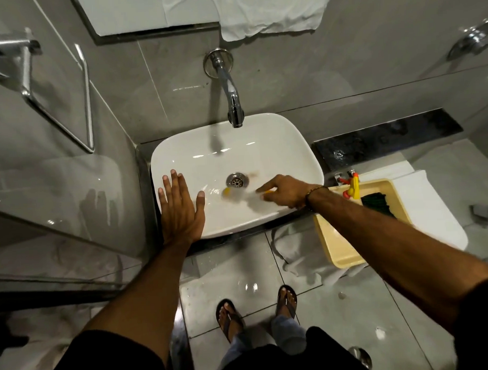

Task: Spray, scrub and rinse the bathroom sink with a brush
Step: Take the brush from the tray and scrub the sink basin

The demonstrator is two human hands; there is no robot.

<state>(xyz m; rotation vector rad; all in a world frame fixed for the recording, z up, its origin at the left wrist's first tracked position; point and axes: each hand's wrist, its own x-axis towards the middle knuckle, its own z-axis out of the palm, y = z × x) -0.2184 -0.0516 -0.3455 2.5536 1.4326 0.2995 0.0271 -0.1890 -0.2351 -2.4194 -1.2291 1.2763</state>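
Note:
A white rectangular sink [277,145] sits on a dark counter, with a metal drain [237,180] at its middle. My right hand [286,193] is inside the basin, shut on a yellow-and-white brush [237,194] that is motion-blurred just below the drain. My left hand [180,207] lies flat and open on the sink's front-left rim, fingers spread. A chrome wall faucet [232,100] hangs over the back of the basin; no water shows.
A yellow tray [339,245] on white towels at the right holds a yellow-red spray bottle [353,188] and a dark green scrub pad [376,203]. A glass shower panel [57,191] stands at the left. My sandalled feet [255,311] stand on wet floor tiles.

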